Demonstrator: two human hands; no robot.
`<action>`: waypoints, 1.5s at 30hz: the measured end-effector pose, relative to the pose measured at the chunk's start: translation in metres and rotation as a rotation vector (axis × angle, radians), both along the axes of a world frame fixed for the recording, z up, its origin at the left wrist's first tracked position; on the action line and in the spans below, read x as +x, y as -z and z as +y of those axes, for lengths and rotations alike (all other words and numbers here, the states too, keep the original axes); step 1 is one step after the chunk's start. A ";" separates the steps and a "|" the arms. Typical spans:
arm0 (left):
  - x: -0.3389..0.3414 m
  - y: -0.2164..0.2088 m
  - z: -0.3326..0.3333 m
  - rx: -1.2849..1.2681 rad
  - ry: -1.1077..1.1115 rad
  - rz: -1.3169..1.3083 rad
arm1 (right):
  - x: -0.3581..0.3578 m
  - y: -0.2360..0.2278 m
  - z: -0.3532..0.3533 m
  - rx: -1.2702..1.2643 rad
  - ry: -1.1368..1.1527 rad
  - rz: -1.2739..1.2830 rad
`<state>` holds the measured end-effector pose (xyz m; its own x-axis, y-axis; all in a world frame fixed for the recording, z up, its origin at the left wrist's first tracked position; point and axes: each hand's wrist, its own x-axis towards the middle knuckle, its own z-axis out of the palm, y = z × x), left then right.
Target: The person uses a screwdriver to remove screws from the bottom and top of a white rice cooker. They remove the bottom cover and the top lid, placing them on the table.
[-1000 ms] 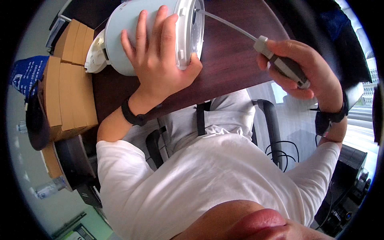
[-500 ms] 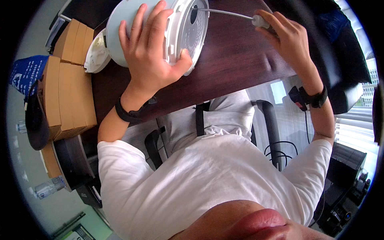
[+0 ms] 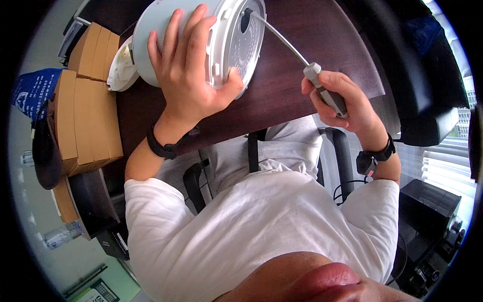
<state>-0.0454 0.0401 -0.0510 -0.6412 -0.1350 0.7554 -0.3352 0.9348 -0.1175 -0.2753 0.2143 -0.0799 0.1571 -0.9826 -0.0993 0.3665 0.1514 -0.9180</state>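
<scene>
A pale round appliance housing, looking like a rice cooker body, lies on its side on the dark table. Its perforated round end, with a dark oval opening, faces right. My left hand grips the housing, fingers spread along its side and thumb on the white rim. In my right hand is a long-shafted screwdriver with a grey handle, fingers wrapped round it. The shaft slants up to the left, and its tip is at the opening's edge; whether it goes inside cannot be made out.
A white plastic cover lies left of the housing. Cardboard boxes stand along the table's left side, beside a blue bag. A dark wooden table ends before my lap. At the right is a black chair.
My right hand has come down and toward me, tilting the screwdriver from nearly level to a steep slant. Its tip stays by the opening. The left hand and housing have barely shifted.
</scene>
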 end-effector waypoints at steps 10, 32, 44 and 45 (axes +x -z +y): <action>0.000 0.002 0.002 0.011 -0.001 0.007 | 0.003 -0.005 0.001 -0.001 -0.010 0.007; -0.002 0.009 0.008 -0.031 0.000 0.072 | -0.057 -0.053 -0.017 0.190 -0.488 -0.216; 0.003 0.009 0.003 -0.016 0.037 0.062 | -0.058 -0.023 -0.031 -0.870 0.624 2.176; 0.003 0.009 0.003 -0.017 0.049 0.069 | -0.064 -0.018 -0.035 -0.954 0.685 2.160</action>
